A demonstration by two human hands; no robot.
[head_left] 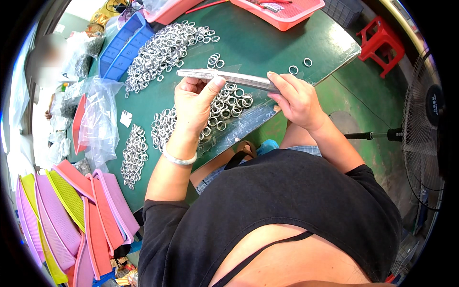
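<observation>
Strip (228,77) of stacked metal rings, long, thin: probably stiff, light, slick. Left hand (193,103) pinches left end, right hand (296,98) grips right end, above bench (267,45). Loose rings (165,50) beyond strip. Hold both ends.

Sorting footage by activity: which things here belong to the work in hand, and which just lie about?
In hand: long stack of rings held between left hand and right hand; loose metal rings on the green table.

Lying about: red stool, fan, stacked baskets, plastic bags.

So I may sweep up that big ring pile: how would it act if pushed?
The ring pile would probably spread rather than slide whole, since the rings look loose. Strays could roll; two rings already lie apart. Being metal, likely heavy.
</observation>
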